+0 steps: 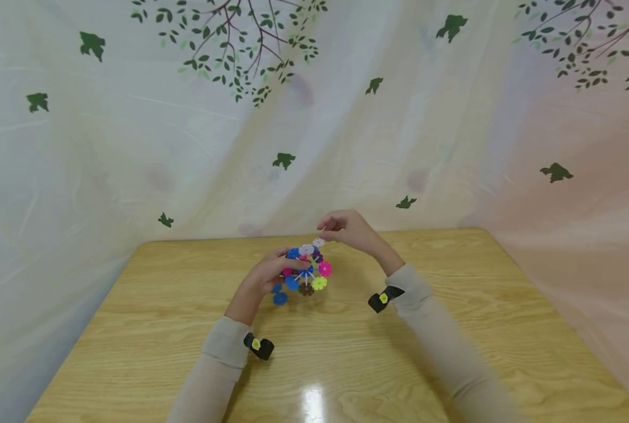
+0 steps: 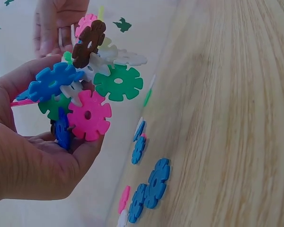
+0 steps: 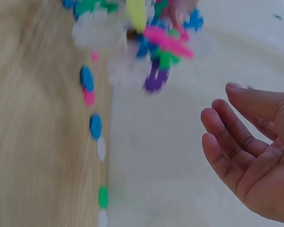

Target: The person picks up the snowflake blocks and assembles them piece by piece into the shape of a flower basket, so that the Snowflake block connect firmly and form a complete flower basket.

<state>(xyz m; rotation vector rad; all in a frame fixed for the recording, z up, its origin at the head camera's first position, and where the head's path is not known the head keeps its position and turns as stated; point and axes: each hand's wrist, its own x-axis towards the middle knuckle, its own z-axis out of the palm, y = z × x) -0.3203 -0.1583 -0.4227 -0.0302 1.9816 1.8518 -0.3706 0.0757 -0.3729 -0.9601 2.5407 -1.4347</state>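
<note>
My left hand (image 1: pixel 269 273) holds a ball-like cluster of interlocking plastic flower discs (image 1: pixel 292 283) above the table. In the left wrist view the fingers and thumb of that hand curl round the cluster's near side. Notched discs stick out in several directions, among them a pink disc (image 2: pixel 97 125), a green disc (image 2: pixel 128 87) and a brown disc (image 2: pixel 92 40). My right hand (image 1: pixel 351 229) is up beside the cluster's far right side, near a white disc (image 1: pixel 318 242). The right wrist view has this hand (image 3: pixel 267 175) apart from the cluster, fingers loosely bent and holding nothing.
Loose flower discs lie on the wooden table (image 1: pixel 161 341), including a blue disc (image 2: pixel 158 184), a pink disc (image 2: pixel 124 198) and a green disc (image 3: pixel 102 196). Behind the table hangs a pale cloth (image 1: pixel 335 147) with printed leaves. Each wrist wears a small black camera.
</note>
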